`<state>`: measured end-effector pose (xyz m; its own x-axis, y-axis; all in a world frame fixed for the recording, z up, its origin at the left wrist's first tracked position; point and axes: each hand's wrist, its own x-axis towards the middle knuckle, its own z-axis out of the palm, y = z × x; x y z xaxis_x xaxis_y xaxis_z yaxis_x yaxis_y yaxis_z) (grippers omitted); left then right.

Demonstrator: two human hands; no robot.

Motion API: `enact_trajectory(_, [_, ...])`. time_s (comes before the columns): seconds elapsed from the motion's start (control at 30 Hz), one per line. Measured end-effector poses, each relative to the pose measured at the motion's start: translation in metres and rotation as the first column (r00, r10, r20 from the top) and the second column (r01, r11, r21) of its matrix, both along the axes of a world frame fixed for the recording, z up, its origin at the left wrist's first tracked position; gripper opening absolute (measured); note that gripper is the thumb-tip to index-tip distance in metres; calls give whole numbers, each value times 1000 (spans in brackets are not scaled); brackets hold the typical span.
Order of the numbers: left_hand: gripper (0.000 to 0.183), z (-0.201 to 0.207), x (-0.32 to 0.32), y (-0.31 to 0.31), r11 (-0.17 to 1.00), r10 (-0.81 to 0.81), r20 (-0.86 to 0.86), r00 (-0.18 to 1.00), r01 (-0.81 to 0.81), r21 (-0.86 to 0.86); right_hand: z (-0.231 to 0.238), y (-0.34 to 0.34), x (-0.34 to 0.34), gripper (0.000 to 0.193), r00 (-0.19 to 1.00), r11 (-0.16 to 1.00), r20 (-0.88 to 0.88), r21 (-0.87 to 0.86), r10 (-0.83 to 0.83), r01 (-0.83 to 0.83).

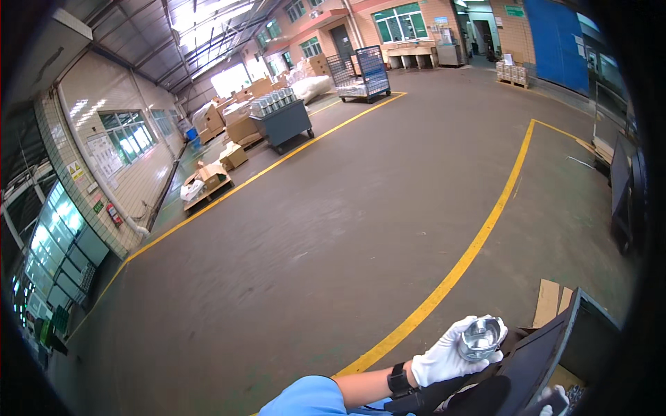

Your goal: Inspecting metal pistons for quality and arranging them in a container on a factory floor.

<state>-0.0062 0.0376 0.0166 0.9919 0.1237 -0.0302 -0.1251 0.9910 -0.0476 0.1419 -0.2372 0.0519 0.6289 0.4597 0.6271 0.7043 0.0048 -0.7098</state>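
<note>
My left hand (451, 355), in a white glove with a black strap at the wrist, is closed round a shiny silver metal part. This round, cup-shaped metal part (481, 339) has a hollow facing up and looks like a piston. Beside it, at the lower right, stands a dark grey open bin (538, 360). My right hand (553, 402), also gloved in white, shows only in part inside the bin at the picture's lower edge. Small dark metal pieces lie close to it; its grip is hidden.
Cardboard flaps (548, 305) stick up behind the bin. Yellow lines (472, 253) cross the grey floor. Farther off are a grey cart (284, 125) loaded with silver cylinders, a wire cage trolley (361, 75), a pallet (208, 188) with boxes, and a blue door (555, 45).
</note>
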Motion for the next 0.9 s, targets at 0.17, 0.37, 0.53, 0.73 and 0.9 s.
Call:
enact_trajectory(0.17, [56, 11, -5, -6, 997, -4, 178, 984, 18, -77, 7, 80, -54, 37, 751, 986, -640, 75, 164, -152])
enact_trajectory(0.37, [63, 9, 0, -16, 985, -44, 260, 964, 86, -149, 5, 117, -100, 57, 837, 939, -496, -112, 230, -324])
enact_trajectory(0.53, [57, 14, 5, -30, 945, 40, 319, 947, 67, -319, 1, 96, -99, 74, 916, 867, -145, -298, 373, -400])
enact_trajectory(0.73, [45, 29, 1, -40, 925, 116, 121, 986, -63, -375, -11, 91, -101, 63, 968, 916, 91, -355, 233, -187])
enact_trajectory(0.9, [27, 21, 6, -3, 982, 171, 430, 887, -190, 2, -4, 108, -100, 63, 991, 928, 0, -350, 135, -126])
